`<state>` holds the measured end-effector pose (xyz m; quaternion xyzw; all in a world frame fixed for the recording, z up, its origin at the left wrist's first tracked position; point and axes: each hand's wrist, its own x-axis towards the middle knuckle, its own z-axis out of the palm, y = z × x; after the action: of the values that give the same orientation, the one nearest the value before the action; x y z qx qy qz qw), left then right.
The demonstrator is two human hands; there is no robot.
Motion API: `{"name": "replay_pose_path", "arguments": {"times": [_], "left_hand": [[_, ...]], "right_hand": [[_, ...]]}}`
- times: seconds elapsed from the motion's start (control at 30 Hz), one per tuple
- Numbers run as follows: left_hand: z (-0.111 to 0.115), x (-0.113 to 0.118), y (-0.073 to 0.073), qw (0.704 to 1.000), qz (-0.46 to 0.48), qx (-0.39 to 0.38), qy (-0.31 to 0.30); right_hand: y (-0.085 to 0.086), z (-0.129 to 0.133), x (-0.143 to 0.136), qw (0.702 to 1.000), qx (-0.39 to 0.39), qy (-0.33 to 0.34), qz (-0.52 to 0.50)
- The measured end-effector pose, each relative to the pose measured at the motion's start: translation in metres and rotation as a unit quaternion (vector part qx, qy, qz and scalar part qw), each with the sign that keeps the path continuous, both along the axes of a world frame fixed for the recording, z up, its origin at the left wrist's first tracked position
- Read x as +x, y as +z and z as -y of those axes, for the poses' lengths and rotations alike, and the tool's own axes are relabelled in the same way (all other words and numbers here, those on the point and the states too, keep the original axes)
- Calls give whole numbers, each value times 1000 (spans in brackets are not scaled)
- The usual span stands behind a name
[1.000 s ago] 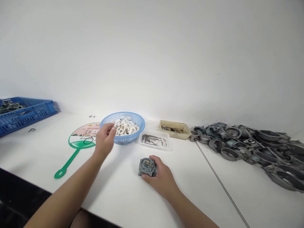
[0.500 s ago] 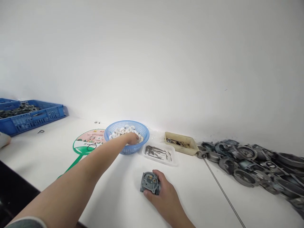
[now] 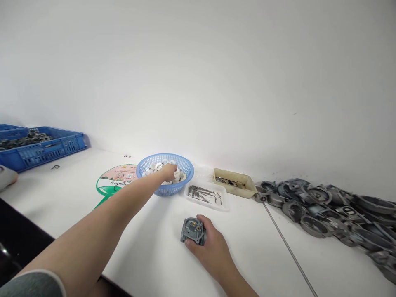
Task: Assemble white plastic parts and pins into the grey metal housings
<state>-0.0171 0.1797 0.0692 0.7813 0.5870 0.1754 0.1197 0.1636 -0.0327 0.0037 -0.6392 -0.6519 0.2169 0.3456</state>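
My left hand (image 3: 168, 171) reaches into a blue plastic basket (image 3: 165, 156) filled with small white plastic parts (image 3: 152, 168). Its fingers curl down among these parts, and whatever they pinch is hidden. Nearer to me, my right hand (image 3: 213, 251) is wrapped round the right side of a grey metal carburetor body (image 3: 192, 229). The open face of this body points up and shows two small brass pieces. It is low over the white table; whether it rests on the top I cannot tell.
Right of the basket are a white tray (image 3: 224, 205) of thin dark pins and a cream bin (image 3: 239, 192). A metal rod (image 3: 291, 251) lies before piled metal castings (image 3: 318, 206). At left are a hand fan (image 3: 113, 175) and a blue crate (image 3: 52, 154) of parts.
My left hand has shifted slightly within the basket, its fingers still down among the white parts. My right hand keeps its hold on the carburetor body. The view has tilted slightly.
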Motion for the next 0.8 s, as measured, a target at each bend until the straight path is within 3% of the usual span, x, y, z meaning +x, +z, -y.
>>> {"name": "replay_pose_path", "arguments": {"times": [0.13, 0.23, 0.33, 0.47, 0.6, 0.8], "left_hand": [[18, -5, 19, 993, 59, 56, 80], [59, -4, 18, 982, 110, 112, 103], [114, -4, -5, 954, 201, 210, 75], [165, -14, -54, 935, 229, 269, -14], [176, -31, -91, 937, 188, 262, -134], [189, -43, -99, 930, 88, 265, -238]], "right_hand": [[2, 0, -1, 1000, -10, -5, -6], [7, 3, -2, 1000, -25, 14, -8], [8, 5, -3, 999, -19, 39, -11], [4, 5, -4, 999, -15, 50, -4], [3, 3, -5, 998, -15, 54, 4], [5, -2, -5, 998, -36, 53, 12]]}}
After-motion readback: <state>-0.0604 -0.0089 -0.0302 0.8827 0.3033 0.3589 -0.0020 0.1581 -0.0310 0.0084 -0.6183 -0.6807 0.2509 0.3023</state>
